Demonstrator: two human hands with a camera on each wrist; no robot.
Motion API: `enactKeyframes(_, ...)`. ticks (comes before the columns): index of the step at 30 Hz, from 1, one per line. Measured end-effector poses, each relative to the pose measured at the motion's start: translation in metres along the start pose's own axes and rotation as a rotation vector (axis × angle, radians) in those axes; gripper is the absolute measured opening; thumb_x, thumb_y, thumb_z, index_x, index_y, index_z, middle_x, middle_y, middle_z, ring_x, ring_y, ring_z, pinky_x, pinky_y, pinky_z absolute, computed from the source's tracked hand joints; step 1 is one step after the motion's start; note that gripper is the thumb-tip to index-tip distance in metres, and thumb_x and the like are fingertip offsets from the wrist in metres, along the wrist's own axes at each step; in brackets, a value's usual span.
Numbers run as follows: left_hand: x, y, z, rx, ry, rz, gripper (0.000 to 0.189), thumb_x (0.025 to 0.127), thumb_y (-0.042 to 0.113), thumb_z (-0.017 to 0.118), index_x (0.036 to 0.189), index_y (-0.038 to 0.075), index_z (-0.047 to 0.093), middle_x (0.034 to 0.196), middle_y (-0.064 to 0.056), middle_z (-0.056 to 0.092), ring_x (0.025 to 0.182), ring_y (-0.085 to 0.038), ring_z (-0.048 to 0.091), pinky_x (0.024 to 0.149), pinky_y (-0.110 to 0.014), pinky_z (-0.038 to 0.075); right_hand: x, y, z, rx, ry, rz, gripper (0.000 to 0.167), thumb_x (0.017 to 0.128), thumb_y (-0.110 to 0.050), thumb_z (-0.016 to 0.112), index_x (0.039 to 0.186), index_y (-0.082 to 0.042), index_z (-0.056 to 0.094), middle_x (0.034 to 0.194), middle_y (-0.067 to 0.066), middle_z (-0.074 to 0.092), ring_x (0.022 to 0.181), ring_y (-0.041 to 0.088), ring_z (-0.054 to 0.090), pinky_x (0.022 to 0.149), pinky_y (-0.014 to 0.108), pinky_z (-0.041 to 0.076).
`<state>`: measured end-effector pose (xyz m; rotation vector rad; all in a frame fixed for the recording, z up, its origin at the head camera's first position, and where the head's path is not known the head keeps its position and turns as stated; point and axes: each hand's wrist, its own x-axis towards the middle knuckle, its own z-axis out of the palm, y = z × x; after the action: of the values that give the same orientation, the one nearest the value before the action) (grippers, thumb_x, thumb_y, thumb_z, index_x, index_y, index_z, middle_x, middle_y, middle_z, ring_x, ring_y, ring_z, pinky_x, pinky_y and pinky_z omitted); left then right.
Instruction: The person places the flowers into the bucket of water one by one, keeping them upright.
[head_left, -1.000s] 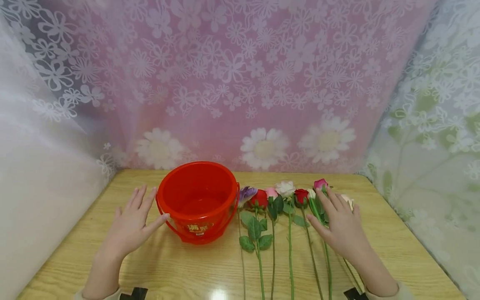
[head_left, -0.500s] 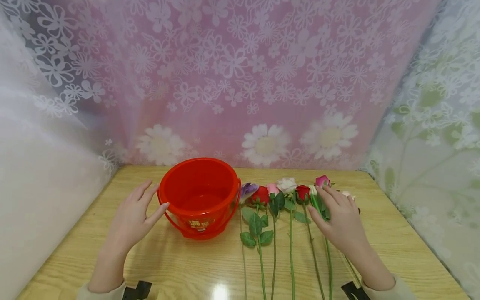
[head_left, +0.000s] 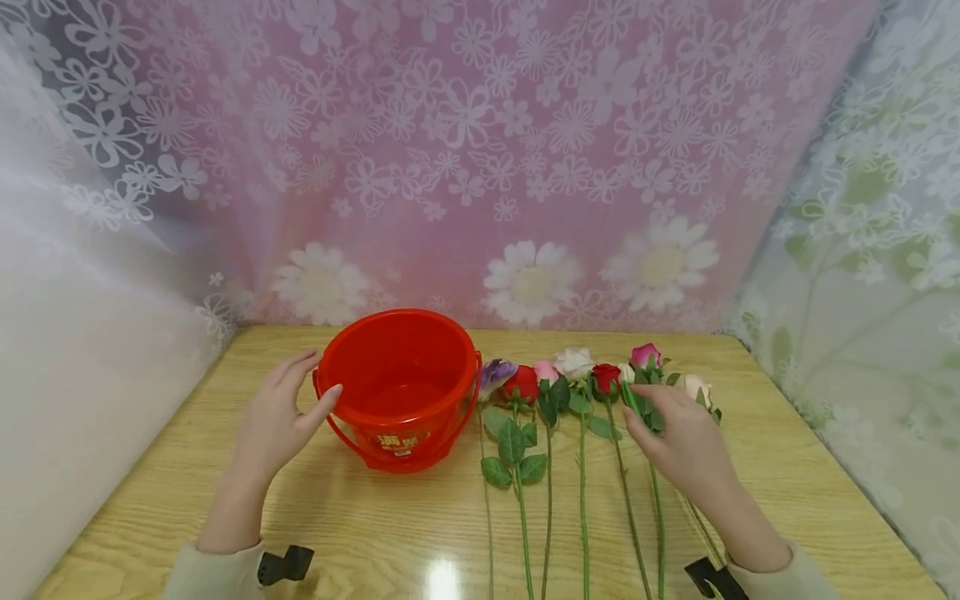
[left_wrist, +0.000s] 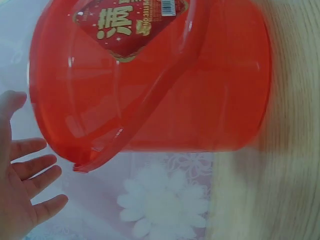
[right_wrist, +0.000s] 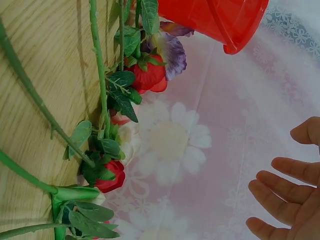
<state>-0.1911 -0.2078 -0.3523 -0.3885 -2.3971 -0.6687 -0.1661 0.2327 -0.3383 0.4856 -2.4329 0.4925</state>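
Red bucket (head_left: 405, 450) near your left hand (head_left: 272, 412), flowers (head_left: 581, 401) near your right hand (head_left: 686, 435): both hover, fingers loosely spread, gripping nothing

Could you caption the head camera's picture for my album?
Left hand near a red bucket, right hand above flowers lying on a table.

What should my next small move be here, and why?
Probably lower the right grip toward a nearby green stem: its fingers are open and apart from the flowers, which lie in a row beside the upright red bucket, none inside it.
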Motion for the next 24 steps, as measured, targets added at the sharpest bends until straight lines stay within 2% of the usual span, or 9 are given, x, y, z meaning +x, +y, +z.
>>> enactKeyframes(4,0.003,-0.004,0.005,-0.057,-0.073,-0.031,0.054,0.081,0.029,0.062,0.119,-0.006,0.049,0.126,-0.019,0.043,0.112,-0.036,0.040,0.081,-0.055,0.040,-0.003,0.004,-0.001,0.013,-0.010,0.026,0.028,0.075,-0.009,0.066,0.101,0.003,0.061,0.092,0.017,0.061,0.080,0.031,0.058,0.061,0.045,0.048)
enactKeyframes(8,0.004,-0.009,0.012,-0.081,-0.107,-0.046,0.057,0.080,0.032,0.062,0.121,-0.006,0.047,0.128,-0.019,0.040,0.115,-0.036,0.037,0.085,-0.056,0.037,-0.007,0.011,-0.003,0.028,-0.032,0.062,0.026,0.076,-0.006,0.065,0.100,0.003,0.060,0.091,0.017,0.062,0.080,0.032,0.059,0.060,0.045,0.048)
enactKeyframes(13,0.005,-0.011,0.017,-0.123,-0.119,-0.040,0.057,0.080,0.029,0.062,0.123,-0.006,0.046,0.131,-0.018,0.038,0.117,-0.036,0.035,0.088,-0.057,0.034,-0.012,0.020,-0.009,0.065,-0.088,0.135,0.024,0.080,-0.008,0.063,0.101,0.002,0.060,0.094,0.019,0.061,0.084,0.035,0.058,0.063,0.047,0.047)
enactKeyframes(18,0.004,-0.013,0.021,-0.224,-0.145,-0.068,0.058,0.081,0.026,0.062,0.125,-0.007,0.044,0.134,-0.017,0.034,0.118,-0.038,0.033,0.086,-0.058,0.035,-0.017,0.032,-0.014,0.102,-0.119,0.187,0.024,0.082,-0.010,0.061,0.102,0.002,0.060,0.095,0.021,0.061,0.086,0.038,0.056,0.063,0.049,0.046)
enactKeyframes(24,0.004,-0.015,0.025,-0.331,-0.120,-0.086,0.058,0.079,0.020,0.065,0.124,-0.010,0.043,0.135,-0.018,0.034,0.118,-0.038,0.033,0.086,-0.057,0.035,-0.022,0.049,-0.016,0.132,-0.142,0.230,0.021,0.084,-0.010,0.059,0.102,0.002,0.060,0.093,0.020,0.062,0.085,0.038,0.057,0.067,0.051,0.045)
